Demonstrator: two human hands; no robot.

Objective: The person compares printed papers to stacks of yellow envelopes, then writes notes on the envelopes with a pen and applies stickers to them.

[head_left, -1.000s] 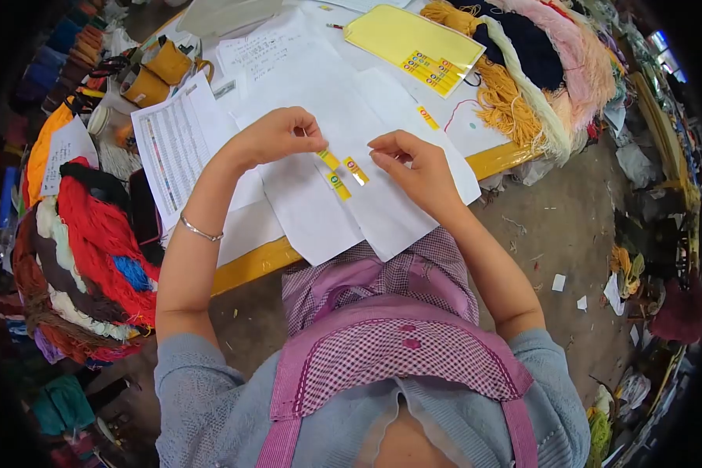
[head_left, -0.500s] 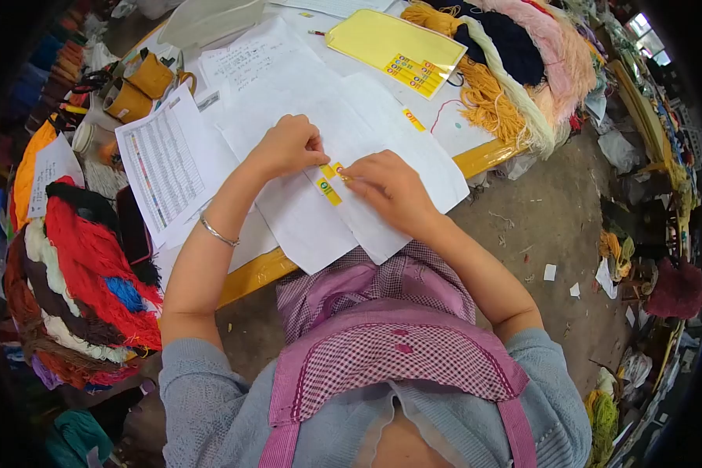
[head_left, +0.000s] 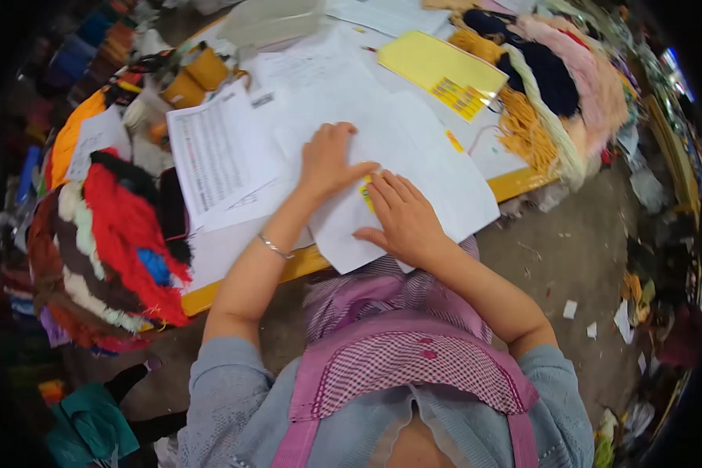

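Note:
White paper sheets (head_left: pixel 444 175) lie on the table in front of me. My left hand (head_left: pixel 327 160) rests on them, open, its thumb stretched out toward my right hand. My right hand (head_left: pixel 408 218) lies flat on the paper with fingers extended and thumb apart. A small yellow sticker (head_left: pixel 366 195) shows on the paper between the hands, partly covered by the right fingers. Another orange-yellow sticker (head_left: pixel 454 141) sits farther right on the sheet. Beyond it lies a yellow sticker sheet (head_left: pixel 437 66) with several stickers at its lower corner.
Yarn hanks (head_left: pixel 558 78) lie at the table's right end, and more coloured yarn (head_left: pixel 121 222) is piled at the left. A printed chart (head_left: pixel 218 152), a brown tape roll (head_left: pixel 205 69) and a dark phone (head_left: pixel 173 204) lie on the left side. Paper scraps (head_left: pixel 570 310) litter the floor.
Both hands have opened from a pinching pose at the yellow stickers and now lie spread on the paper. The view has shifted, so the table's contents appear farther right.

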